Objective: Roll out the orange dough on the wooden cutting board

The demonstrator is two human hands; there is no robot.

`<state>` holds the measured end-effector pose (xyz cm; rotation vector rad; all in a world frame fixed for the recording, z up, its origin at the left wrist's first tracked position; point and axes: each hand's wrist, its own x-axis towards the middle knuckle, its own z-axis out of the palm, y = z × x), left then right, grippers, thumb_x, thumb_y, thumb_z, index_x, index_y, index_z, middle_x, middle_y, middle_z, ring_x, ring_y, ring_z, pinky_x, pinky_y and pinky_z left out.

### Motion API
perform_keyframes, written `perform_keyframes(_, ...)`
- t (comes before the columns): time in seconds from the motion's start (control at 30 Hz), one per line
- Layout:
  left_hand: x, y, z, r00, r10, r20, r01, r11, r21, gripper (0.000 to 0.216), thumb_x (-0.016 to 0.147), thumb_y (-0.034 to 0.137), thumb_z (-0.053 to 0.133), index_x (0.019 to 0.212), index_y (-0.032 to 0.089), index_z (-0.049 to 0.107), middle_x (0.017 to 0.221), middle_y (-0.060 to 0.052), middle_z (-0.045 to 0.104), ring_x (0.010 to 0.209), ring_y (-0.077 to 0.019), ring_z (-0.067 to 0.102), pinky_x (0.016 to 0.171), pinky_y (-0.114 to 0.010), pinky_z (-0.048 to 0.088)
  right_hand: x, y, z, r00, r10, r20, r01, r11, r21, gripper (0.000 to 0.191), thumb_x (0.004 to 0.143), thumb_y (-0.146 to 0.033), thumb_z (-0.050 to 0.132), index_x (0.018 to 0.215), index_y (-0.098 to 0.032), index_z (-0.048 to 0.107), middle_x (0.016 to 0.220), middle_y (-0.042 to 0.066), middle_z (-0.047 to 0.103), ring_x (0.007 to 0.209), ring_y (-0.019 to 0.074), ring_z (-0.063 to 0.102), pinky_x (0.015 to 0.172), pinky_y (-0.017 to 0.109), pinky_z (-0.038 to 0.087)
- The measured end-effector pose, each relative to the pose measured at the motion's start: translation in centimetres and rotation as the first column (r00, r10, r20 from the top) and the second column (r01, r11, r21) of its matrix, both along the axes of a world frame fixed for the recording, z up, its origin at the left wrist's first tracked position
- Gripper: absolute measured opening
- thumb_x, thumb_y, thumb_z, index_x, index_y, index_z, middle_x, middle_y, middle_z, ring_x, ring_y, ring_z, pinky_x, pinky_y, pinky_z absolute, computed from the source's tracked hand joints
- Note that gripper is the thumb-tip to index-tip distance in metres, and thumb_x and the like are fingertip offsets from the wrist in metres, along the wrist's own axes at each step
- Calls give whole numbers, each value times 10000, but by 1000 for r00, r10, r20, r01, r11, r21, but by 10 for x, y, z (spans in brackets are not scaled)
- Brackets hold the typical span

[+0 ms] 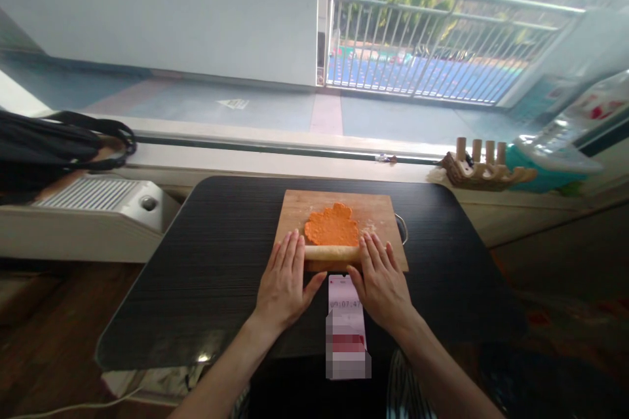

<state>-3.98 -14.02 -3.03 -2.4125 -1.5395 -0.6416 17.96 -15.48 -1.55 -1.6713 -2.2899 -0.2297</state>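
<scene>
A flat sheet of orange dough (pixel 332 225) lies on a wooden board (pixel 378 208) on a dark table (pixel 216 262). A pale wooden rolling pin (pixel 332 253) rests across the near edge of the dough. My left hand (pixel 285 281) lies flat on the pin's left end, fingers stretched out. My right hand (pixel 381 278) lies flat on its right end, fingers spread. A phone (pixel 346 321) with a pink screen sits on the table between my wrists.
A white heater (pixel 88 209) stands left of the table with a black bag (pixel 54 147) above it. A wooden rack (pixel 484 167) and a plastic bottle (pixel 565 137) stand on the sill at right. A window with a railing (pixel 442 33) is behind.
</scene>
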Motion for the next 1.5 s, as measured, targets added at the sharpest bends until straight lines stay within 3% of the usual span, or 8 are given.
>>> perform_keyframes(0.1, 3, 20, 4, 1000, 8, 18, -8, 1000, -22, 778, 911, 584, 345, 1390, -30, 350, 1434, -269, 391, 1367, -330, 343, 1111, -477, 315, -1, 24, 5, 1000, -17, -11, 17, 1000, -15, 597, 975, -436, 317, 1415, -37, 383, 1468, 173, 394, 1405, 272, 280, 1154, 466, 191)
perform_keyframes(0.2, 4, 27, 7, 999, 2, 41, -1, 999, -43, 770, 915, 581, 332, 1396, -21, 349, 1437, -259, 392, 1367, -323, 345, 1115, -476, 313, -1, 29, 7, 1000, -19, -2, 19, 1000, -3, 617, 974, -444, 324, 1410, -12, 377, 1475, 182, 378, 1410, 277, 267, 1158, 461, 178)
perform_keyframes(0.5, -3, -18, 2, 999, -39, 5, 39, 999, -17, 821, 898, 571, 406, 1461, 9, 207, 1482, -240, 330, 1398, -322, 278, 1123, -470, 294, 2, -21, -5, 1000, 25, 14, -25, 1000, 18, 644, 959, -462, 379, 1445, -43, 325, 1480, 178, 374, 1410, 276, 267, 1155, 449, 185)
perform_keyframes(0.8, 3, 25, 7, 999, 0, 34, 1, 1000, -29, 785, 911, 584, 346, 1389, -37, 351, 1432, -272, 391, 1364, -335, 346, 1109, -483, 317, -3, 30, 8, 1000, -13, -19, 13, 1000, -5, 598, 972, -432, 342, 1412, -28, 377, 1459, 182, 407, 1402, 273, 286, 1148, 463, 206)
perform_keyframes(1.07, -4, -14, 3, 999, -40, -12, 40, 999, -10, 826, 891, 584, 411, 1434, -21, 261, 1463, -260, 351, 1397, -329, 278, 1116, -476, 307, 1, -19, -3, 999, 40, 15, -40, 999, 23, 643, 957, -461, 385, 1437, -36, 331, 1471, 189, 386, 1398, 287, 293, 1139, 464, 232)
perform_keyframes(1.33, 2, 27, 6, 999, -21, 29, 21, 1000, -8, 777, 911, 581, 355, 1373, -44, 369, 1426, -278, 396, 1362, -339, 348, 1101, -487, 331, -3, 32, 7, 1000, 0, -2, 0, 1000, -6, 609, 971, -438, 345, 1387, 4, 399, 1448, 196, 418, 1390, 285, 308, 1154, 464, 201)
perform_keyframes(1.5, 0, 15, 7, 998, -44, 36, 45, 999, -23, 773, 909, 570, 378, 1400, -25, 334, 1447, -260, 377, 1381, -325, 316, 1115, -480, 313, -2, 15, 7, 1000, 21, 8, -21, 1000, 10, 620, 965, -451, 360, 1398, -8, 384, 1470, 194, 386, 1402, 279, 283, 1151, 456, 208)
